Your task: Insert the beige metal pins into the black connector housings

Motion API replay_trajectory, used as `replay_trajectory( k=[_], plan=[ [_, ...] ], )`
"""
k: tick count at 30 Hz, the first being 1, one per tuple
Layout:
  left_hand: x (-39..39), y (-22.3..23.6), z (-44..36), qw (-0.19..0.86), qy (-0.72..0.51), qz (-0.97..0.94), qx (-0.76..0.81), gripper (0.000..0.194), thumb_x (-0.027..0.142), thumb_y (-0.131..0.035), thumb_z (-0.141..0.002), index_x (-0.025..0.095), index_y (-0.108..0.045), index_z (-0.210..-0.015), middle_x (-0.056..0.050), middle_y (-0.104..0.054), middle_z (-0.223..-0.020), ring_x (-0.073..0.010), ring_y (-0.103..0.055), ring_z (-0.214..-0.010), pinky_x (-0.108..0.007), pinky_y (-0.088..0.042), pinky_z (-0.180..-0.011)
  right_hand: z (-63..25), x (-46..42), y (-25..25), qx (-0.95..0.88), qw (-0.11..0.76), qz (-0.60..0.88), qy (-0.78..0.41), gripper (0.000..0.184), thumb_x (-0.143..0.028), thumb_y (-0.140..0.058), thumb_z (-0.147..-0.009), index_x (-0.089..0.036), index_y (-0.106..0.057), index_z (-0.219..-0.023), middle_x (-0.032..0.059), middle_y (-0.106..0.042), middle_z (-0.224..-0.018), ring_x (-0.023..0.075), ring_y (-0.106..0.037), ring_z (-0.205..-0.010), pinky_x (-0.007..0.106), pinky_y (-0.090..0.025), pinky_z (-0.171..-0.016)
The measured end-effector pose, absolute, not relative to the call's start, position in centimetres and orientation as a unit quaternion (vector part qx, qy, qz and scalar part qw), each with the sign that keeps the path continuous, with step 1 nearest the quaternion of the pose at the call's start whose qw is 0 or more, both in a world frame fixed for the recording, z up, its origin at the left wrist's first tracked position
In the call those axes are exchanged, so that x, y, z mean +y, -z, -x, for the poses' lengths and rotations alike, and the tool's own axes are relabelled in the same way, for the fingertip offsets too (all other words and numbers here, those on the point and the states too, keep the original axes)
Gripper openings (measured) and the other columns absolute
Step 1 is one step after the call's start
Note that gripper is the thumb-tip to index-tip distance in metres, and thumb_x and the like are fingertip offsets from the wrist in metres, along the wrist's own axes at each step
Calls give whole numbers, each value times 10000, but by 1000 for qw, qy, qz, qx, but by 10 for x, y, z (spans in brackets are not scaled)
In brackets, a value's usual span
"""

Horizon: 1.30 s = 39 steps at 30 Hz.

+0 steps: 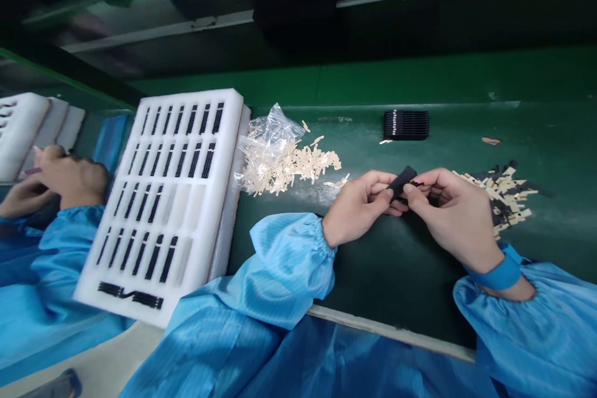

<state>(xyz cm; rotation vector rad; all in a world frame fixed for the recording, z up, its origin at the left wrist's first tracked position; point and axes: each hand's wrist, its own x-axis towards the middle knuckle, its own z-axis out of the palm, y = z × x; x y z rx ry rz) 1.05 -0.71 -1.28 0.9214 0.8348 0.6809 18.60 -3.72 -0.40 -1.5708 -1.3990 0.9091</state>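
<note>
Black part [403, 180] tilted, pinched by both left hand [358, 204] and right hand [459, 216]; best braced steady, fingertip pressure light, even.

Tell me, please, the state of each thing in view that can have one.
Left hand: closed on the black part.
Right hand: closed on it too.
Black part: held in both hands.
White foam tray: partly filled.
Clear bag: crumpled.
Pale pieces: loosely heaped.
Black stack: neatly lined up.
Mixed pile: loosely scattered.
Blue wristband: worn.
</note>
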Motion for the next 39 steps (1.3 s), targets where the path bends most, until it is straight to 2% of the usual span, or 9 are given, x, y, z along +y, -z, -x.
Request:
replay_trajectory(
  k=[10, 22, 28, 33, 34, 36, 38, 39],
  plan=[
    [-7, 11, -11, 758, -317, -425, 380, 240, 267, -681, -949, 135, -609, -1135, -66, -770, -905, -147, -765, -812, -274, -625, -810, -185, -38, 6, -565, 403, 637, -337, 144, -360, -717, -877, -223, -680, -849, 13, -701, -723, 150, -628, -585, 263, -500, -534],
    [-8, 12, -12, 752, -318, -425, 390, 243, 268, -684, -945, 135, -607, -1133, -68, -766, -924, -135, -753, -794, -270, -618, -805, -186, -39, 9, -576, 399, 630, -334, 111, -325, -710, -897, -225, -673, -866, 6, -696, -732, 159, -650, -615, 288, -511, -580],
    [-12, 16, -14, 731, -333, -436, 406, 254, 235, -718, -911, 147, -607, -1123, -47, -754, -921, -119, -735, -796, -255, -608, -805, -179, -43, 3, -645, 391, 621, -213, 95, -249, -689, -922, -234, -643, -840, -2, -668, -717, 145, -616, -600, 287, -497, -588],
    [-14, 21, -17, 726, -344, -433, 409, 263, 288, -737, -900, 158, -590, -1075, -40, -755, -918, -121, -730, -782, -259, -603, -783, -177, -47, 8, -706, 366, 603, -66, 46, -249, -664, -947, -224, -646, -913, 25, -666, -817, 176, -642, -701, 316, -515, -659],
    [-14, 21, -17, 730, -345, -428, 406, 270, 299, -744, -895, 158, -585, -1062, -38, -753, -906, -122, -729, -777, -261, -604, -776, -178, -47, 10, -706, 361, 608, -45, 69, -275, -685, -935, -220, -655, -963, 34, -669, -852, 181, -637, -695, 328, -514, -657],
    [-13, 19, -17, 739, -347, -414, 402, 288, 317, -758, -884, 156, -572, -1034, -39, -749, -880, -122, -727, -756, -261, -604, -754, -182, -45, 10, -681, 368, 633, -28, 270, -331, -740, -894, -206, -651, -1117, 46, -663, -880, 193, -623, -675, 349, -510, -636],
    [-11, 16, -17, 752, -348, -398, 393, 307, 332, -767, -876, 151, -561, -1012, -57, -754, -903, -124, -729, -747, -259, -604, -731, -186, -43, 8, -637, 416, 647, -40, 447, -346, -765, -871, -199, -604, -1262, 33, -646, -842, 208, -627, -677, 357, -509, -625],
    [-11, 13, -17, 758, -350, -392, 387, 320, 340, -770, -872, 150, -557, -1016, -66, -757, -923, -126, -731, -745, -257, -604, -718, -188, -43, 6, -619, 449, 642, -49, 475, -334, -762, -874, -203, -586, -1296, 22, -639, -817, 213, -637, -686, 358, -512, -632]
  ],
)
